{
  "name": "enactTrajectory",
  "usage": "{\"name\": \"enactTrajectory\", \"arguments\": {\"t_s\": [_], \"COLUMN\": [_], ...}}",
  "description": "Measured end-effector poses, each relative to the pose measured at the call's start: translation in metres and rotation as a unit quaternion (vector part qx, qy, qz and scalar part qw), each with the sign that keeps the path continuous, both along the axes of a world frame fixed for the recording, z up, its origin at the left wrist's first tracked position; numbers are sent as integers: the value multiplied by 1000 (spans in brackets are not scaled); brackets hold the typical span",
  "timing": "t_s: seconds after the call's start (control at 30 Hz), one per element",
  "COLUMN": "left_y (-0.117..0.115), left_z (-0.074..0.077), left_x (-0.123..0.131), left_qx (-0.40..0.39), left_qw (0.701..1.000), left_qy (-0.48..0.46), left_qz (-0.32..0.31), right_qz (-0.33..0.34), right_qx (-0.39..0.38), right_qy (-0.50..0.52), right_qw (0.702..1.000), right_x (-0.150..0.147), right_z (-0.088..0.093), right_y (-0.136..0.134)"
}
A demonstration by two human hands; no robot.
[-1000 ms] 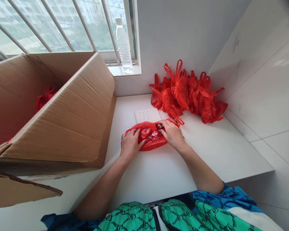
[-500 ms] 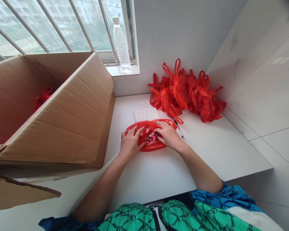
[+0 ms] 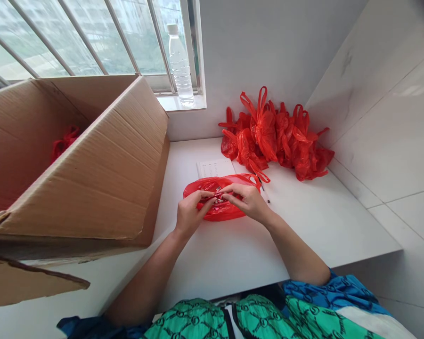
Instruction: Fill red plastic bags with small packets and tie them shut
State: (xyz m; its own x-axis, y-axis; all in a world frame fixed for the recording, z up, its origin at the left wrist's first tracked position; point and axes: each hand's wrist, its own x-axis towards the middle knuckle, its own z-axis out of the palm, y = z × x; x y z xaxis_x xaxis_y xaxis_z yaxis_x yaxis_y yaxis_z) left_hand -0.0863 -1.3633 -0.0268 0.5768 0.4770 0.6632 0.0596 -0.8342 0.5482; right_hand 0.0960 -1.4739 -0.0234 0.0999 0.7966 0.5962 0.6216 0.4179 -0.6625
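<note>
The left hand (image 3: 190,214) and right hand (image 3: 249,202) are clamped together on the red plastic bag (image 3: 233,211), lying on the white worktop (image 3: 297,226); gentle pinching is better, because thin film tears easily.

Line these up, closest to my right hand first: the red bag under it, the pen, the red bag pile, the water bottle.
1. Red plastic bag: touching the right hand, right under it.
2. Ballpoint pen: just past the hand, to its right.
3. Pile of red plastic bags: farther back, beyond the pen.
4. Plastic water bottle: farthest, on the windowsill.

Glossy plastic bag (image 3: 221,214), rough cardboard box (image 3: 85,188)
</note>
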Motion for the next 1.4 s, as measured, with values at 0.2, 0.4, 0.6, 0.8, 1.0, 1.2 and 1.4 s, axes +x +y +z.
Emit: {"name": "enactTrajectory", "arguments": {"t_s": [0.2, 0.4, 0.6, 0.8, 1.0, 1.2, 1.4], "left_y": [-2, 0, 1, 4, -1, 3, 4], "left_z": [7, 9, 7, 1, 4, 5, 14], "left_x": [0, 1, 3, 4, 5, 3, 0], "left_qx": [-229, -287, -322, -316, -351, -413, -514], "left_qw": [972, 955, 941, 945, 929, 906, 850], "left_qy": [-38, -78, -103, -78, -96, -17, -39], "left_qz": [-27, -15, -21, -31, -66, -93, -107], "right_qz": [5, 10, 23, 85, 63, 23, 37], "right_qx": [-10, -51, -76, -140, -118, -86, -96], "right_qy": [152, 265, 348, 346, 302, 345, 365], "right_qw": [988, 963, 934, 924, 944, 934, 925], "right_x": [0, -1, -8, -12, -10, -9, -7], "right_z": [4, -1, 0, 3, 0, 0, -3], "right_y": [0, 4, 6, 5, 5, 7, 9]}}
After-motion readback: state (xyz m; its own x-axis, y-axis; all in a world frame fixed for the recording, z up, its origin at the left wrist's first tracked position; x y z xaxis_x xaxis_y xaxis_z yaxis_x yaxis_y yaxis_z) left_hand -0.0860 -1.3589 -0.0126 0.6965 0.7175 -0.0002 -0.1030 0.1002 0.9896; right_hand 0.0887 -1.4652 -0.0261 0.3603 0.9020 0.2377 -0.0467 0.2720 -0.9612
